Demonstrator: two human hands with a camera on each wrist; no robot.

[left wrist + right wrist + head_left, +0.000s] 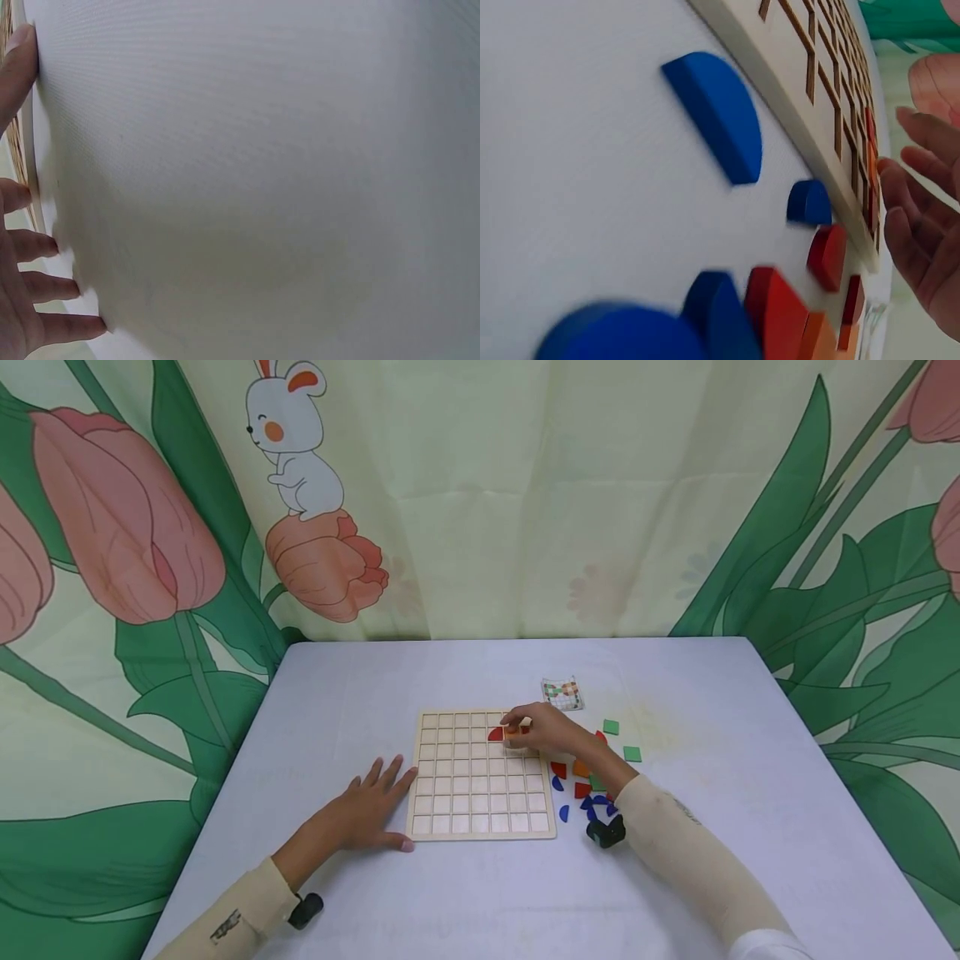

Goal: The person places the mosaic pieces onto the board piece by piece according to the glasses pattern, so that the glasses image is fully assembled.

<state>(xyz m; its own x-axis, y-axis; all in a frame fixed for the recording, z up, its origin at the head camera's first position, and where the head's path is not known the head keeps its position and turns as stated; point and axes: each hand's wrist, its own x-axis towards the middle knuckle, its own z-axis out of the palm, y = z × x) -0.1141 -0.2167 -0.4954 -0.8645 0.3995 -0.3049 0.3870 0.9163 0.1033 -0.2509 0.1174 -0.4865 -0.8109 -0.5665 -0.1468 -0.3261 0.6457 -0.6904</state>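
Note:
A wooden grid board (480, 783) lies on the table. My left hand (372, 810) rests at its left side, fingers spread, with fingertips and thumb at the board's edge; the left wrist view shows its fingers (64, 326) straight. My right hand (543, 731) is over the board's upper right cells, its fingertips touching or just above an orange piece (512, 735). That piece sits in the grid between a red piece (496, 734) on its left and another red one partly behind the fingers. In the right wrist view the fingers (904, 184) are loosely bent, with nothing visibly gripped.
Right of the board lie loose pieces: several blue ones, such as a blue half-round (716, 116), red pieces (558, 770), orange pieces (581, 768) and green squares (632, 753). A small printed pattern card (562, 694) lies behind the right hand. A printed curtain (600, 527) hangs beyond the table.

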